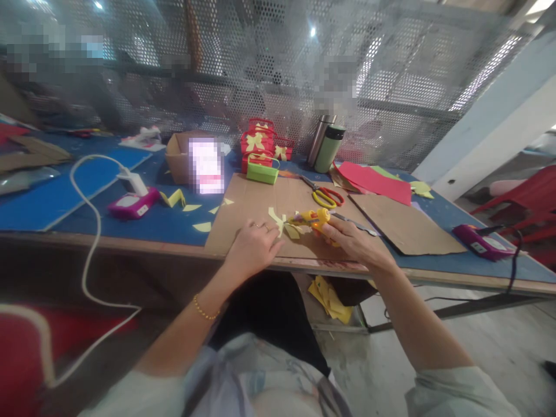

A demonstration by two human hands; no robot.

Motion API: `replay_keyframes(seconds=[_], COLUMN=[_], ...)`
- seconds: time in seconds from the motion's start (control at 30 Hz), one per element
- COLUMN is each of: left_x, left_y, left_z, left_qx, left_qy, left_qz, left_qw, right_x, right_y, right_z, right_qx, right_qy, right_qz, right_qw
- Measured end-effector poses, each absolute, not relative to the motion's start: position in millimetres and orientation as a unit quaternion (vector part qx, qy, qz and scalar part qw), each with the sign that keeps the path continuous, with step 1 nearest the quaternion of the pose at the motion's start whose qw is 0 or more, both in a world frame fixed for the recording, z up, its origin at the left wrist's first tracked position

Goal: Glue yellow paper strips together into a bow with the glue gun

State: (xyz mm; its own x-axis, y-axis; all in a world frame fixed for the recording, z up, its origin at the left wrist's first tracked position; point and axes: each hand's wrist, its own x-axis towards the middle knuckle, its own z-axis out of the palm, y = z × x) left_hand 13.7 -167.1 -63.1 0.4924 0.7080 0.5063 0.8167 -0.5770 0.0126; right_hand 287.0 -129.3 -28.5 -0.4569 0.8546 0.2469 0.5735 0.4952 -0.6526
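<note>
The pale-yellow paper bow (275, 216) lies on the cardboard sheet (243, 200), toward the near edge of the bench (191, 233) and between the hands. It sits just beyond the curled fingertips of the left hand (252, 246), the nearer hand; whether they touch or pinch it, I cannot tell. The right hand (354, 243) has its fingers closed round the yellow glue gun (322, 217), whose long axis runs roughly along the bench's near edge, nozzle pointing left at the bow's middle; contact there is unclear.
</note>
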Motion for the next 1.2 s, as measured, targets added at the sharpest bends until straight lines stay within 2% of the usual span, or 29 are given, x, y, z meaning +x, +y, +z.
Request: replay_keyframes(seconds=[1.2], left_x=[15.8], left_y=[-168.2], left_z=[-59.7], left_qx=[-0.855], left_qy=[-0.460], left_qz=[-0.203], left_qw=[0.129], right_x=[288.8], right_y=[-127.7], right_z=[-32.6], right_qx=[-0.437], right_qy=[-0.815], right_qz=[0.259], right_qw=[0.278])
